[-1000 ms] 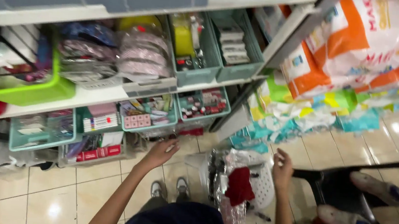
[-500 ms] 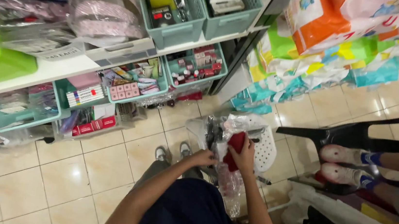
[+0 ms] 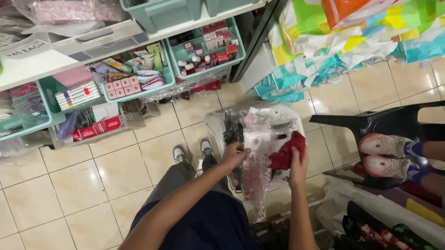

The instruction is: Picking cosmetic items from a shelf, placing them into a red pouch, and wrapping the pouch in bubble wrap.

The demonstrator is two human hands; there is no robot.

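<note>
I look down at a white plastic basket (image 3: 217,123) on the tiled floor, full of clear plastic packets. My left hand (image 3: 234,156) grips a clear plastic packet (image 3: 257,144) at the basket's near side. My right hand (image 3: 298,167) holds a dark red cloth item (image 3: 288,153) at the basket's right side. Both forearms reach forward over my dark blue shorts (image 3: 206,237). My shoes (image 3: 192,155) stand just left of the basket.
Shelves with teal bins (image 3: 207,53) of small goods stand ahead and left. Colourful bags (image 3: 350,45) pile at the upper right. A black chair (image 3: 396,123) and another person's legs in sneakers (image 3: 388,154) are at right. Folded clothes (image 3: 396,239) lie at lower right.
The view has tipped down and drawn closer to the basket. My left hand has come over from the shelf side to the basket, and both hands have closed on items there.
</note>
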